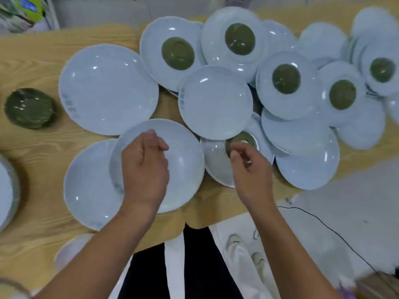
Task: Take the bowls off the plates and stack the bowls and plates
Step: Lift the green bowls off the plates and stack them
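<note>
We are logging the task as partly done. A bowl stack point(28, 107) is standing at the left of the tabletop point(32, 50), and a plate stack point(6, 186) is showing at the left edge.

Several plates are lying bare but unstacked. One is the near plate point(179, 169), which is overlapping a second one beside it.

The left hand point(144, 167) is hovering over the near plate with fingers loosely curled, and we are seeing nothing in it. The right hand point(248, 167) is reaching to the near bowl point(244, 141). This bowl is sitting upturned on its plate, partly tucked under the centre plate point(216, 102). The fingers are curling at the bowl's edge, but we cannot tell whether they are gripping it.

The far bowls point(178, 53), five by our count, are still sitting upturned on plates further back. We are judging that six bowls and most of the plate stacking are left.
</note>
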